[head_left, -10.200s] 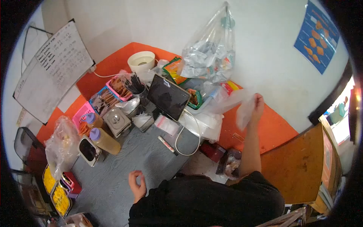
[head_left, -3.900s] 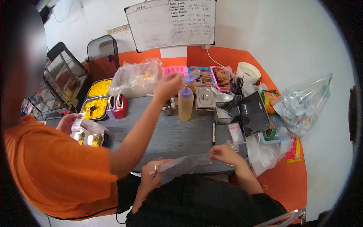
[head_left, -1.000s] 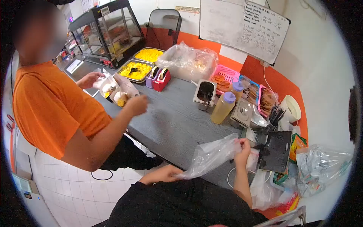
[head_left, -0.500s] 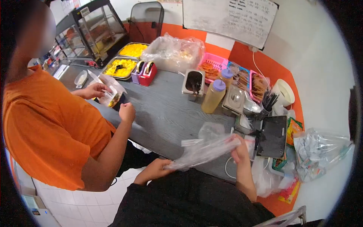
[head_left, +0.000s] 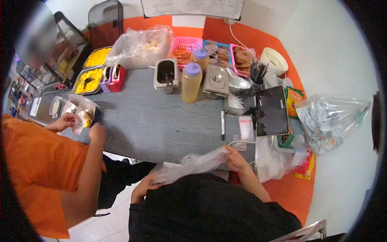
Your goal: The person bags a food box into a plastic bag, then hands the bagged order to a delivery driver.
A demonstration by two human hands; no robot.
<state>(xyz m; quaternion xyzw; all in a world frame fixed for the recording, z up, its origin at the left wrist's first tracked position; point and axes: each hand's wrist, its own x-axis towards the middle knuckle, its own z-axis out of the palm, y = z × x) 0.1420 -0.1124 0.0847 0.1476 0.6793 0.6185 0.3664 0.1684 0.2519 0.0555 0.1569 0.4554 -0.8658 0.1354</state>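
Note:
A crumpled clear plastic bag point(head_left: 193, 165) is stretched between my two hands, close to my body at the table's front edge. My left hand point(head_left: 148, 184) grips its left end, fingers closed and partly covered by the plastic. At the other end, my right hand point(head_left: 234, 158) pinches the bag. Beyond my right hand lie a black-and-white marker point(head_left: 222, 126) and a small packet of clear plastic sleeves point(head_left: 246, 128) on the grey table point(head_left: 137, 121).
A co-worker in an orange shirt point(head_left: 44, 161) handles a food box point(head_left: 85, 115) at left. Trays of yellow food point(head_left: 89, 80), a tape dispenser point(head_left: 117, 78), a sauce bottle point(head_left: 191, 82), a lidded steel container point(head_left: 216, 79) and a tablet point(head_left: 273, 111) stand around the table.
My view has turned right and downward. The bag and both hands have come lower, closer to my body, and the marker and packet are now uncovered. The co-worker still handles the box.

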